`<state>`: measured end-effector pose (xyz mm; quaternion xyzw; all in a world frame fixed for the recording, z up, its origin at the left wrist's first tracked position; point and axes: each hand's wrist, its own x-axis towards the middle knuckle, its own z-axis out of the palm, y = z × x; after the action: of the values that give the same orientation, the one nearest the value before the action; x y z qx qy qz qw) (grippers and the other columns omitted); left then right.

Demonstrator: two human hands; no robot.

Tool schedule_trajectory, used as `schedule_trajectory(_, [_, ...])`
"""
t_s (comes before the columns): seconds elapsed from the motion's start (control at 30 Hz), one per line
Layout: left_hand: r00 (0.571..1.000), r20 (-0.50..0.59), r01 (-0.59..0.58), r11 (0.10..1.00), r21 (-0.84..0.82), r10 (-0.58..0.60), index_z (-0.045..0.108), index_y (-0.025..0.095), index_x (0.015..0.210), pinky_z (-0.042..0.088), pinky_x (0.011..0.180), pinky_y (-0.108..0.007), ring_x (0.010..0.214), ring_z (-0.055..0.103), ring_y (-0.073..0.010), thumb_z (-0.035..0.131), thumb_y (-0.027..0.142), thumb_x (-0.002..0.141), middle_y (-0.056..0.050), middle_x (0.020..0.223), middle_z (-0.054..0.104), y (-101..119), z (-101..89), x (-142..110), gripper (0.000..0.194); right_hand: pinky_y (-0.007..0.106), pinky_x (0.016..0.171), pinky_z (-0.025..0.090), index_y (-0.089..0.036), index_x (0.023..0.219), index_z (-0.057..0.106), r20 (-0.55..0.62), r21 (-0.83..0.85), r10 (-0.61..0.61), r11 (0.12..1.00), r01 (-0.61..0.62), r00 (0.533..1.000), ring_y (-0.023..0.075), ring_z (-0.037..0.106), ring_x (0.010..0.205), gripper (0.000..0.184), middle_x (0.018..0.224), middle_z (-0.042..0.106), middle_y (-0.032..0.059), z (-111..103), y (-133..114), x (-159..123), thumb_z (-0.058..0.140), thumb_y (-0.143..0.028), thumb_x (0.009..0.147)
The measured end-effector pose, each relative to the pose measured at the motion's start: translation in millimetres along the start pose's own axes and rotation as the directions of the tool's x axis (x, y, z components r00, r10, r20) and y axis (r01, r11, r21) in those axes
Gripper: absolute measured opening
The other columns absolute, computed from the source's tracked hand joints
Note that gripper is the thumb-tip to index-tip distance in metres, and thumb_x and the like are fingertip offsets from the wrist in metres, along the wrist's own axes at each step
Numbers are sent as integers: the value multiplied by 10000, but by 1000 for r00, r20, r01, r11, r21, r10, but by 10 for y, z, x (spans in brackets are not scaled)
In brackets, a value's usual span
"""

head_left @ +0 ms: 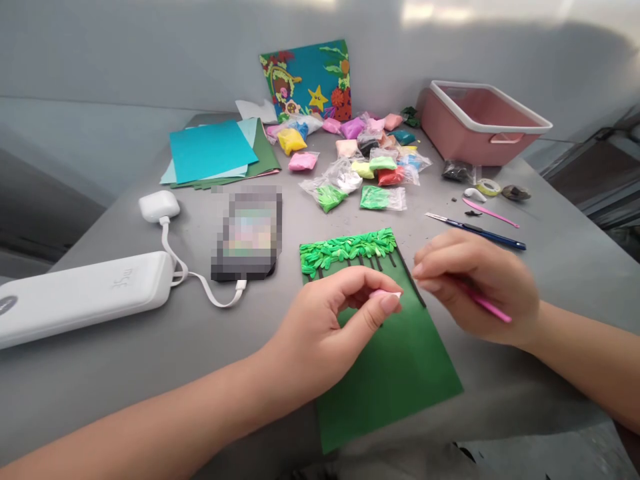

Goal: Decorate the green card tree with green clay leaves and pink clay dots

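- While a small pink piece of clay [385, 293] is pinched between thumb and forefinger of the left hand [320, 333], it is held just above the green card [395, 360], near its upper half.
- A pink tool [487, 305] is gripped in the closed fingers of the right hand [475, 283], its tip pointed toward the clay piece.
- A band of bright green leaves [345, 250] and several dark stems are already laid along the card's top edge; the lower part is judged still bare.
- Clay packets [370, 167], a blue brush [480, 231] and a pink bin [480, 123] are spread beyond.
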<state>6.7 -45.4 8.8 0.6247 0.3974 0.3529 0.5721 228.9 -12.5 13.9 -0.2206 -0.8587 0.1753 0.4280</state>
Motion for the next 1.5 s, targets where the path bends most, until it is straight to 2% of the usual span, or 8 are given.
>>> schedule_trajectory(0.17, [998, -35, 54, 997, -53, -56, 708, 221, 1157, 533, 794, -229, 825, 645, -111, 547, 330, 1028, 2, 878, 705, -1, -16, 15, 233, 297, 611, 501, -256, 1033, 616, -87, 99, 254, 964, -245, 963, 138, 592, 698, 64, 860, 640, 21, -2, 135, -57, 555, -244, 1023])
schedule_trajectory(0.37, [981, 4, 170, 861, -480, -192, 677, 182, 855, 474, 542, -191, 542, 508, -80, 652, 517, 949, 47, 595, 530, 50, -52, 61, 348, 266, 525, 452, -222, 822, 592, 39, 156, 279, 947, -281, 960, 113, 546, 579, 251, 680, 596, -11, -25, 139, -34, 551, -351, 1035])
schedule_trajectory(0.5, [934, 0, 265, 692, -672, -358, 596, 155, 773, 557, 596, -174, 594, 573, -64, 707, 297, 934, 17, 703, 629, 146, -77, 100, 241, 240, 482, 447, -215, 866, 647, 71, 57, 297, 952, -301, 952, 101, 565, 553, 134, 666, 645, -21, -7, 100, 1, 679, -302, 963])
schedule_trajectory(0.7, [855, 195, 462, 533, -709, -481, 619, 126, 880, 623, 651, -225, 667, 623, -89, 590, -7, 860, -32, 835, 675, 245, -104, 78, 138, 255, 589, 541, -234, 997, 701, 100, -30, 200, 980, -198, 975, 129, 705, 714, 94, 863, 771, 8, 4, 122, 10, 652, -164, 958])
schedule_trajectory(0.97, [878, 149, 437, 634, -639, -455, 592, 138, 770, 446, 470, -147, 534, 403, -52, 633, 185, 902, 37, 633, 485, 204, -104, 90, 146, 270, 627, 584, -267, 969, 745, 131, -44, 210, 978, -206, 969, 141, 741, 719, 131, 863, 798, -10, -8, 165, 14, 661, -168, 951])
schedule_trajectory(1.1, [893, 136, 434, 736, -519, -430, 618, 148, 845, 455, 481, -138, 537, 443, -51, 558, 168, 980, 11, 689, 596, 150, -61, 65, 149, 247, 649, 600, -272, 1027, 759, 118, -16, 254, 967, -254, 960, 139, 763, 750, 135, 899, 815, -17, -3, 160, 1, 696, -191, 939])
schedule_trajectory(1.37, [853, 177, 486, 625, -610, -490, 654, 140, 925, 419, 417, -105, 573, 457, -42, 701, 119, 884, -15, 830, 671, 196, -67, 36, 66, 224, 511, 450, -204, 815, 712, 114, -95, 288, 956, -278, 951, 84, 560, 543, 123, 680, 689, -28, -11, 143, 54, 734, -267, 918])
schedule_trajectory(1.5, [838, 167, 501, 612, -611, -519, 642, 136, 985, 501, 432, -148, 546, 433, -36, 705, 166, 885, -75, 987, 732, 204, -69, 54, 122, 230, 655, 530, -199, 924, 725, 102, -57, 179, 983, -174, 979, 108, 670, 706, 33, 808, 740, 9, -10, 138, 38, 702, -181, 938])
